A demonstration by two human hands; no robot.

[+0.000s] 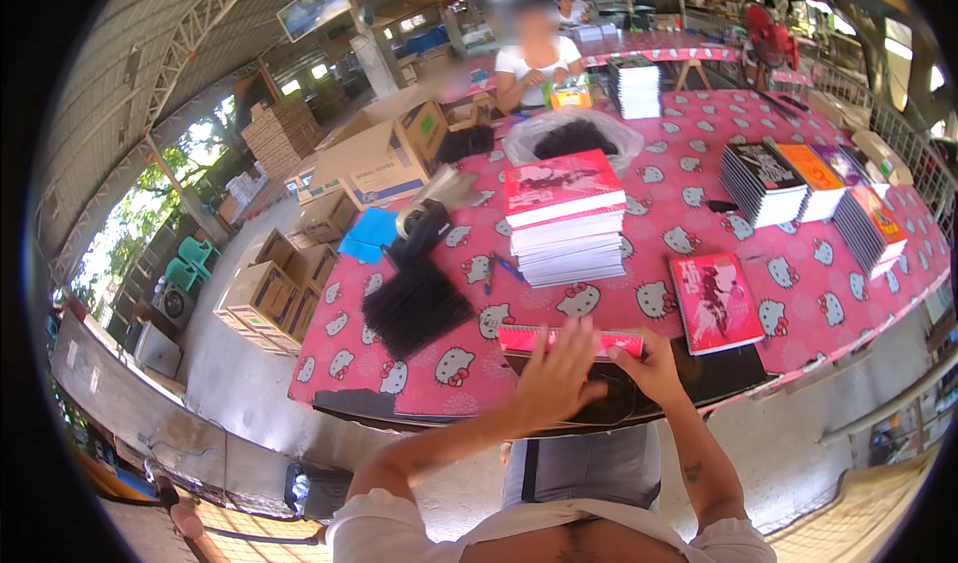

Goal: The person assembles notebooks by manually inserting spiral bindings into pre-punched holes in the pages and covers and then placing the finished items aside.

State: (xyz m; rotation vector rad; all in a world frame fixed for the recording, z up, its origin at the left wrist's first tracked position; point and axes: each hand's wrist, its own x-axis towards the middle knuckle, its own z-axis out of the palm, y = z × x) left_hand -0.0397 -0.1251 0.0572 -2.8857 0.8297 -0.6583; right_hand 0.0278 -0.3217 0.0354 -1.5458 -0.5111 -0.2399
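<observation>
Along the near edge of the bench [419, 393], a red notebook [522, 338] runs left to right; the left hand [561, 371] crosses its middle with fingers outstretched, contact unclear through blur; the right hand [654, 368] has its fingers grasping the right end.

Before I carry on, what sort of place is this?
Probably a notebook-binding workshop: a tall stack of red-topped white paper pads, a bundle of thin black strands and brown cardboard cartons suggest so.
</observation>
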